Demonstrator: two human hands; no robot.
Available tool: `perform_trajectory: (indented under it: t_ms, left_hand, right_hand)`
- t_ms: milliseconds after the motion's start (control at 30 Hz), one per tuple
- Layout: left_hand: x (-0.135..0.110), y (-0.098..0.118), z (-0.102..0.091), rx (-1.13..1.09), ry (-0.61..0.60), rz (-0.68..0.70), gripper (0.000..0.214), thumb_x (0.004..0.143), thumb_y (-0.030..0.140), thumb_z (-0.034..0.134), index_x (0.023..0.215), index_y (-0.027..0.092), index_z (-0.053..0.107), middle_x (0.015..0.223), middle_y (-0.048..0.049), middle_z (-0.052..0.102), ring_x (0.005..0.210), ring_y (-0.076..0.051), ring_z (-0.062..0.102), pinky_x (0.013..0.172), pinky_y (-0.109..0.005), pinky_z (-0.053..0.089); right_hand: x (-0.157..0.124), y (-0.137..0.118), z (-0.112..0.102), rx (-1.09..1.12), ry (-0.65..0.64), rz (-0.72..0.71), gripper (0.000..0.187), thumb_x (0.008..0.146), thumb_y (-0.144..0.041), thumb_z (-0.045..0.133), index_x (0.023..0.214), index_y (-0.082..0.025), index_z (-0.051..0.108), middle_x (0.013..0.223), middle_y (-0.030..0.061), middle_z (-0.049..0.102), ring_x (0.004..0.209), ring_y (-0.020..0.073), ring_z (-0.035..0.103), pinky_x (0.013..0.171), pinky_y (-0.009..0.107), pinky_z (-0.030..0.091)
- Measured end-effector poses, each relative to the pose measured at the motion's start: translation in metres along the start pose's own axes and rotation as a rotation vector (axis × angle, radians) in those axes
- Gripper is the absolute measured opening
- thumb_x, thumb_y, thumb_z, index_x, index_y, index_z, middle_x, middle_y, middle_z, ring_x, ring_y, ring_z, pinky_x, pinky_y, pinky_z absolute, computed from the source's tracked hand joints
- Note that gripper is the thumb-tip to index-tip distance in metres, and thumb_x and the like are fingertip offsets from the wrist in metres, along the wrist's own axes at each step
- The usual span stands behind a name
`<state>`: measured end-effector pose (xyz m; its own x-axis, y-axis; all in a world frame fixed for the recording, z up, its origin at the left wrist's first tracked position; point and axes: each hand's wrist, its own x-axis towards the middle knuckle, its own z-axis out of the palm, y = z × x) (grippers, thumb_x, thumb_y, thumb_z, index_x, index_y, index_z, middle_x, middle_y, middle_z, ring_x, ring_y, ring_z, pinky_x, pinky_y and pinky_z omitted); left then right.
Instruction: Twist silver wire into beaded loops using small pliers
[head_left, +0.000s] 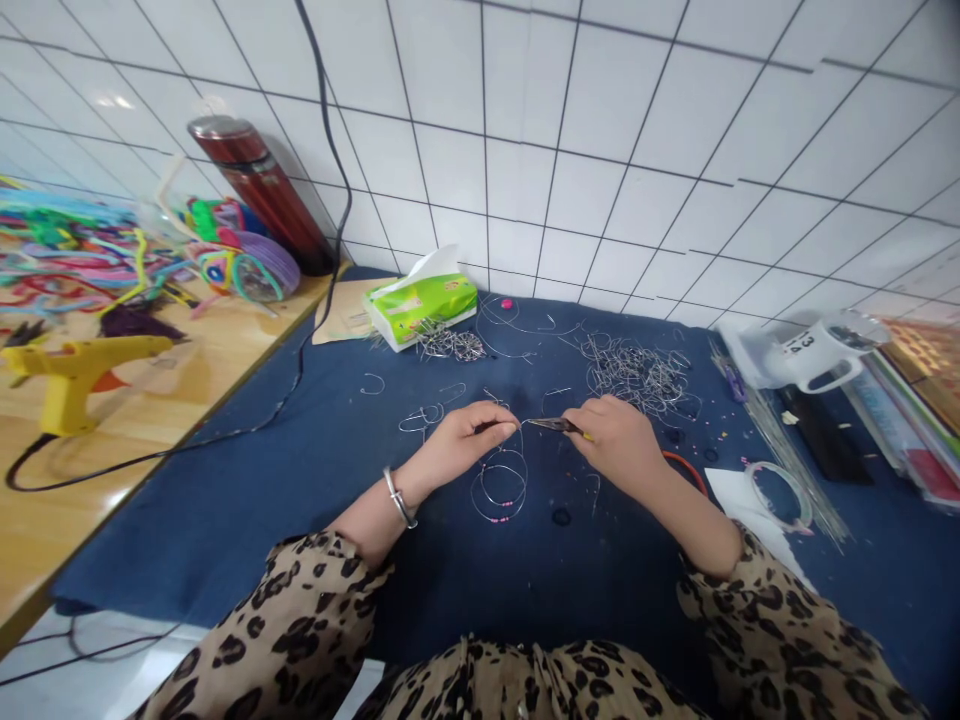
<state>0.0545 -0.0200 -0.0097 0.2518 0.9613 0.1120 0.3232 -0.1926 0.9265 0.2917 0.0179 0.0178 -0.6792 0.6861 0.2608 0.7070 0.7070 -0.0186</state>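
White-tiled wall (525, 150) at the far side; dark blue cloth (315, 520) covers the work surface, with a wooden tabletop (202, 415) along its left edge.

Left hand (457, 440): thumb and forefinger pressed together, no visible gap, pinching a thin wire (524, 422). Silver bracelet (397, 497) on that wrist.

Right hand (619, 435): fingers curled closely around the handles of 1 pair of pliers (553, 424). Plier tips point left and meet the wire just right of my left fingertips; I cannot tell how tightly they grip.

Position of work: near the middle of the cloth. 2 thin wire rings (501, 520) with pink beads show just on the near side of my left fingertips, overlapping; I cannot tell whether they hang or lie flat.

Far side of cloth: 1 green tissue pack (424, 300), with a small heap of metal pieces (454, 344) against its near side. Farther right, a larger tangle of bent wire (637, 375).

Right: 1 white mug (817, 355), straight wires (795, 460), 1 clear coil (806, 510) partly over white paper (731, 488).

Left tabletop: 1 yellow glue gun (82, 375), coloured pipe cleaners (67, 240), 1 red flask (262, 190).
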Motion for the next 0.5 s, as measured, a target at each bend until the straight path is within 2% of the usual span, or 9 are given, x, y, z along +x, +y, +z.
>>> perform_trajectory:
  t_ms: [167,500]
  left_hand:
    - [-0.0015,-0.0039,0.0067,-0.185,-0.055,-0.118,0.019,0.08,0.032,0.057,0.087,0.016,0.064,0.069,-0.0013,0.059,0.064,-0.011,0.053,0.063,-0.024,0.043]
    - [-0.0022,-0.0015,0.0094,-0.154,0.012,-0.125,0.015,0.079,0.029,0.058,0.08,0.015,0.062,0.066,-0.0002,0.057,0.058,-0.009,0.05,0.056,-0.021,0.04]
  right_hand:
    - [-0.0002,-0.0017,0.0006,0.004,0.002,-0.014,0.015,0.085,-0.025,0.05,0.089,-0.022,0.064,0.074,0.0022,0.059,0.073,0.0144,0.045,0.068,0.027,0.031]
    - [0.0009,-0.0059,0.0014,0.002,0.012,-0.017,0.017,0.087,-0.027,0.048,0.088,-0.021,0.063,0.074,0.0027,0.058,0.074,0.0149,0.045,0.07,0.027,0.031]
